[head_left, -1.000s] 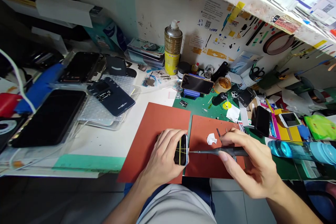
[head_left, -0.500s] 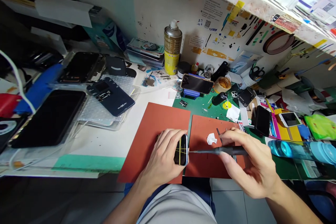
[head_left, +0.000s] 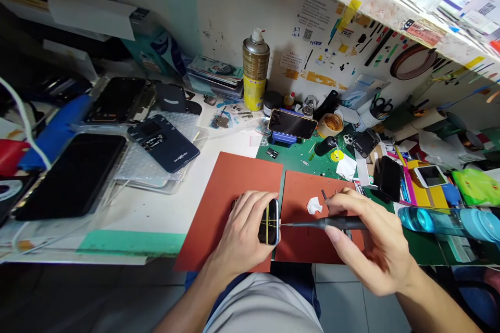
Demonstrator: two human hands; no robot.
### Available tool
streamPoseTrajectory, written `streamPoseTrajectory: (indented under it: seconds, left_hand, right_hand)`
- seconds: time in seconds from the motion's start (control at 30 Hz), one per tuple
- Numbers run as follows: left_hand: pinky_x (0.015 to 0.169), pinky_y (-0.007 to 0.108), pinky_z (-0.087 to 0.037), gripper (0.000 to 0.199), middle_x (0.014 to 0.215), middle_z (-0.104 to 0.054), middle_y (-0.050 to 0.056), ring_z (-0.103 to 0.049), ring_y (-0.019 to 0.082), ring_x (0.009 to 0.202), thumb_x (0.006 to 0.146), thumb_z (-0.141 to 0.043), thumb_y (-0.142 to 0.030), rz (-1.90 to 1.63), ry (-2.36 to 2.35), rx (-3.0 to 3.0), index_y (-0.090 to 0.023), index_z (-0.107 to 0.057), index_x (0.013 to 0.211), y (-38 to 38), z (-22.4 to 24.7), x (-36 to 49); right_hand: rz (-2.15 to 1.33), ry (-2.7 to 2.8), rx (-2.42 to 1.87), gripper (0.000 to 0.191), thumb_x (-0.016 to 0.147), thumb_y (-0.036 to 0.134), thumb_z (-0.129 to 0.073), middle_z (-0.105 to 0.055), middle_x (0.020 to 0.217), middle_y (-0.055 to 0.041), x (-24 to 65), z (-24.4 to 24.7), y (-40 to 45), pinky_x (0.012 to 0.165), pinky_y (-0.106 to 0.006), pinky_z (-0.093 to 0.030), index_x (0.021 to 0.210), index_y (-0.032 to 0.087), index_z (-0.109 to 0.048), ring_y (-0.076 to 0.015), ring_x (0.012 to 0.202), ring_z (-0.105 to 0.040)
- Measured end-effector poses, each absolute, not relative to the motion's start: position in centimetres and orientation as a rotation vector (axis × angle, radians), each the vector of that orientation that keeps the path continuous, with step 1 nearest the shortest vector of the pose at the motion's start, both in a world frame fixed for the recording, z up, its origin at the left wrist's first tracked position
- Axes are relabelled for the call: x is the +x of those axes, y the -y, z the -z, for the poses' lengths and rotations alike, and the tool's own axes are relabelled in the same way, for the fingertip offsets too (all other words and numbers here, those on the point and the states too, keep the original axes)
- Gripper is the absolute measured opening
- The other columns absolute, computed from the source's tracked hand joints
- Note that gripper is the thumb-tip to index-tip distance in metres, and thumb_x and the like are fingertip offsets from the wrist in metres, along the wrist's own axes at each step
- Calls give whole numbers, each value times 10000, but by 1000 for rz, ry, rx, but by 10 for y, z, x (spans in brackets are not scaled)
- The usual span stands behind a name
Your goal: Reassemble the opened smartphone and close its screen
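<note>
A phone [head_left: 274,225] wrapped with thin yellow rubber bands lies on the left reddish-brown mat [head_left: 219,192]. My left hand [head_left: 244,226] is closed over it and covers most of its body. My right hand [head_left: 371,242] grips a dark screwdriver [head_left: 322,223] by its handle, between thumb and fingers. The screwdriver lies almost level, and its thin tip meets the phone's right end edge. Whether the tip sits in a screw is too small to tell. A crumpled white tissue [head_left: 314,206] rests on the right mat [head_left: 299,244], just behind the screwdriver shaft.
Behind the mats, a phone on a blue stand [head_left: 292,124] is near a spray can [head_left: 255,70]. A blue bottle [head_left: 449,223] lies at right. Large dark screens [head_left: 74,177] and a navy phone-sized panel [head_left: 164,143] lie at left. A shelf [head_left: 351,8] overhangs the back right.
Almost nothing differs. The view has shifted very slightly, while both hands, the phone and the screwdriver keep the same places relative to one another.
</note>
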State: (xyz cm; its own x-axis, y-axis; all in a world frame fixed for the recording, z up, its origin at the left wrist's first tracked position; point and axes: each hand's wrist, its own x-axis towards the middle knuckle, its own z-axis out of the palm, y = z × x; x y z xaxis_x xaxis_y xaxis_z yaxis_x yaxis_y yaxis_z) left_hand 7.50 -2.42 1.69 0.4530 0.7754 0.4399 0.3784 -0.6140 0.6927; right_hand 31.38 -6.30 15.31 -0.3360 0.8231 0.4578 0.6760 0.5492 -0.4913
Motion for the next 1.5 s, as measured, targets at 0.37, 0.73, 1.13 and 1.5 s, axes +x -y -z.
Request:
streamPoseTrajectory:
  seconds: [0.37, 0.73, 1.13, 1.5]
  left_hand:
    - [1022, 458, -529, 692, 1254, -682, 121, -634, 306, 1148, 826, -622, -20, -1034, -974, 2195, -218, -508, 1480, 24, -17, 76]
    - [1050, 473, -512, 681, 1259, -675, 126, -622, 310, 1168, 842, -641, -26, -1039, -964, 2192, -204, -508, 1486, 23, -15, 74]
    - [1036, 470, -520, 689, 1262, -678, 126, -628, 310, 1165, 837, -632, -25, -1035, -964, 2194, -211, -506, 1488, 23, -15, 75]
    - [1030, 465, -519, 679, 1256, -673, 124, -623, 306, 1162, 844, -629, -17, -1042, -953, 2182, -208, -509, 1485, 24, -16, 75]
  right_hand:
    - [-251, 2098, -1190, 297, 958, 72, -653, -737, 843, -43, 314, -152, 63, 618, -289, -560, 1243, 154, -640, -171, 665, -685]
    - [-292, 2092, -1180, 285, 966, 86, -626, -712, 856, -63, 313, -153, 62, 646, -319, -564, 1248, 130, -626, -180, 699, -649]
    - [-228, 2106, -1175, 242, 976, 94, -703, -730, 802, -29, 312, -152, 62, 603, -275, -548, 1206, 147, -649, -152, 638, -656]
    - [-252, 2105, -1174, 254, 969, 53, -700, -754, 825, -30, 311, -152, 64, 620, -266, -555, 1203, 144, -659, -143, 649, -672]
